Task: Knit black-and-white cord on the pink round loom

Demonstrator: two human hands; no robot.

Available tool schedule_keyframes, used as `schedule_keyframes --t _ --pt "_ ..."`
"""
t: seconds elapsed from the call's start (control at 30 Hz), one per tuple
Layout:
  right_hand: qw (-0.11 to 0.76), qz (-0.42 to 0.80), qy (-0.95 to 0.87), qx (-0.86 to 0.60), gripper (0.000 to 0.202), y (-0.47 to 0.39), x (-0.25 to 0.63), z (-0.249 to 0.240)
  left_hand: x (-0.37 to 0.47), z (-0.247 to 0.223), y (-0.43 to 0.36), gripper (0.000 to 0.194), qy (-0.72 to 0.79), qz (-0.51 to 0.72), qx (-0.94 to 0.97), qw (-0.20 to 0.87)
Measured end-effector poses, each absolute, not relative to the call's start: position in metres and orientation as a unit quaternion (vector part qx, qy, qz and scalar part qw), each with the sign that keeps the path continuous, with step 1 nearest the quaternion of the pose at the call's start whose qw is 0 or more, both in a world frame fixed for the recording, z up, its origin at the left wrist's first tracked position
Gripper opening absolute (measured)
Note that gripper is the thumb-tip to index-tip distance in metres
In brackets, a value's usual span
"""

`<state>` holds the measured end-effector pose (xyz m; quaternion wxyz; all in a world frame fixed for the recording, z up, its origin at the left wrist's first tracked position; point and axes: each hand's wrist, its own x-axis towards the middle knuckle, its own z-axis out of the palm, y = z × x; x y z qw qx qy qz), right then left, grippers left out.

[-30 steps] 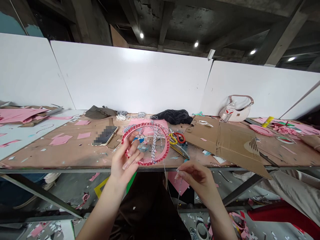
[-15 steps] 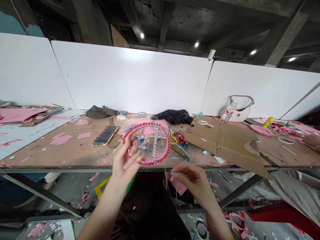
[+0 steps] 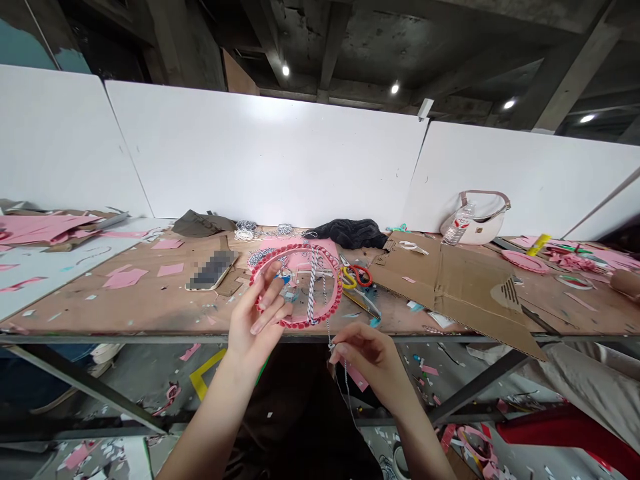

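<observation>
My left hand [image 3: 265,313] is closed on the left side of a pink hoop [image 3: 334,303] edged with small red-pink scallops. The hoop is held tilted above the table's front edge. Black-and-white cord [image 3: 313,287] is wound across the ring, right of its middle, in a near-vertical band. From the hoop's lower right a thin strand of this cord runs down to my right hand [image 3: 357,357], which pinches it between thumb and fingers just below the table edge. The loose end hangs down past my fingers toward my lap.
Scissors with red and yellow handles [image 3: 357,275] lie behind the hoop. A phone [image 3: 213,270] and pink paper pieces [image 3: 125,278] are to the left. Flattened cardboard [image 3: 450,280], a water bottle [image 3: 456,227] and a white bag [image 3: 483,223] stand or lie to the right.
My right hand has moved left and slightly up, closer to the hoop, still pinching the cord. My left hand and the hoop have barely shifted.
</observation>
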<state>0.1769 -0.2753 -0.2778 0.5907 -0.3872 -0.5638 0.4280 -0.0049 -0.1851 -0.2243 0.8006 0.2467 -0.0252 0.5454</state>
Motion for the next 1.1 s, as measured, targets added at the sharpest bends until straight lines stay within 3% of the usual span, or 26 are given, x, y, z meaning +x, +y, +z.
schedule_keyframes --t 0.53,0.67,1.1 --pt "0.714 0.365 -0.479 -0.356 0.012 -0.247 0.115 -0.287 -0.002 -0.215 -0.177 0.035 -0.066 0.486 0.066 0.869" --pt "0.754 0.281 -0.455 -0.382 0.008 -0.239 0.103 -0.29 0.003 -0.215 -0.175 0.028 -0.064 0.488 0.014 0.871" --pt "0.777 0.156 -0.456 -0.406 0.012 -0.221 0.085 -0.277 0.006 -0.222 -0.167 0.036 0.016 0.535 0.104 0.838"
